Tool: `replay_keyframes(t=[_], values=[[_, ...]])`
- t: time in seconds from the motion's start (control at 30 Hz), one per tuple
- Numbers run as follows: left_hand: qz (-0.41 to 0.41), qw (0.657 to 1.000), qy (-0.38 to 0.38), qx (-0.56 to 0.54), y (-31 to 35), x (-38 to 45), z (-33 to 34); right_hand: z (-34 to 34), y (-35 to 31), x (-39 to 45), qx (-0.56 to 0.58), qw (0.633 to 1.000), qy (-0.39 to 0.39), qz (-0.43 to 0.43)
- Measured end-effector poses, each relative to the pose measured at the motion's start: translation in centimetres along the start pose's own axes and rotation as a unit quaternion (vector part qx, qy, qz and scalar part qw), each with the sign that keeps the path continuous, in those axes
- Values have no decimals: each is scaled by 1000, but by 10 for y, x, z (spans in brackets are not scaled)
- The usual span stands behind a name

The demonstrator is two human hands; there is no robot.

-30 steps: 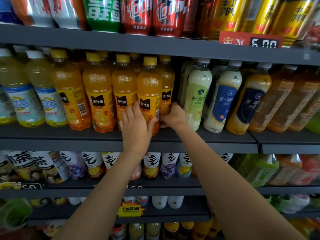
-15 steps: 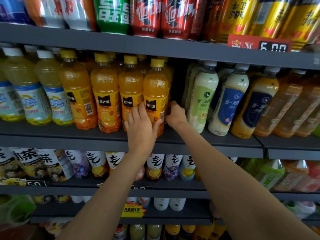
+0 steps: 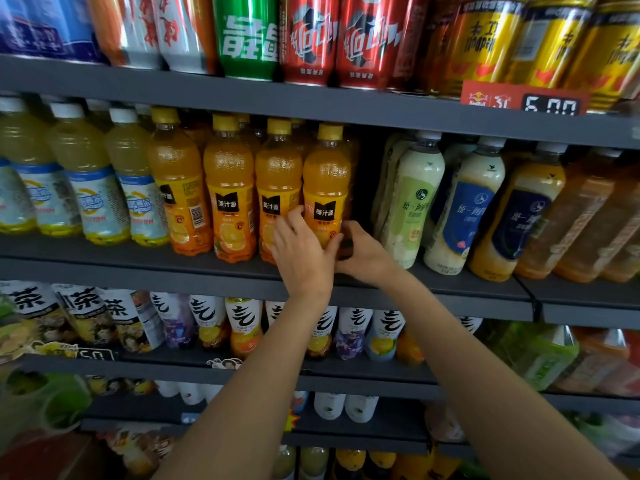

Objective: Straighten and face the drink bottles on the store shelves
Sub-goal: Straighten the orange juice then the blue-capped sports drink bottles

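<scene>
Four orange juice bottles stand in the front row of the middle shelf (image 3: 138,268) as I look through the head camera, with pale yellow bottles (image 3: 93,202) to their left. Going left to right, the first orange bottle (image 3: 180,188) is turned so its barcode faces out, while the second orange bottle (image 3: 230,192) and the third orange bottle (image 3: 277,181) show their black logo patches. My left hand (image 3: 299,254) lies against the lower part of the third and fourth bottles, its fingers curled round the left side of the fourth orange bottle (image 3: 325,181), which stands upright at the right end of the orange row, logo facing out. My right hand (image 3: 363,252) grips that same bottle low on its right side, thumb toward the front, so both hands hold it near its base. Just right of a dark gap, milky bottles with green and blue labels (image 3: 412,202) lean to the right. Cans (image 3: 311,36) fill the shelf above, beside a red price tag (image 3: 523,100).
</scene>
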State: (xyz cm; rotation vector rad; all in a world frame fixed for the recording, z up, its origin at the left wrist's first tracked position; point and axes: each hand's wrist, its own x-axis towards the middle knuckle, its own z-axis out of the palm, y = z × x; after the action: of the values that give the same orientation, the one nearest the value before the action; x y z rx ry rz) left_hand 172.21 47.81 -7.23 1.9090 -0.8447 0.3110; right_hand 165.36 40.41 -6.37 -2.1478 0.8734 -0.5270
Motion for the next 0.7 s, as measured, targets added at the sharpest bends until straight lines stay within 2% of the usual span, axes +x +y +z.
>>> replay_keyframes(t=[0.13, 0.27, 0.53, 0.7], values=[[5, 998, 45, -42, -29, -7, -20, 26, -6, -2, -3, 990, 141, 5], [-123, 984, 124, -39, -67, 3, -45, 29, -15, 1, -12, 987, 156, 42], [-76, 995, -17, -63, -95, 36, -60, 38, -30, -8, 16, 974, 189, 122], [-32, 996, -59, -55, -111, 46, -62, 69, -51, -21, -4, 924, 369, 96]])
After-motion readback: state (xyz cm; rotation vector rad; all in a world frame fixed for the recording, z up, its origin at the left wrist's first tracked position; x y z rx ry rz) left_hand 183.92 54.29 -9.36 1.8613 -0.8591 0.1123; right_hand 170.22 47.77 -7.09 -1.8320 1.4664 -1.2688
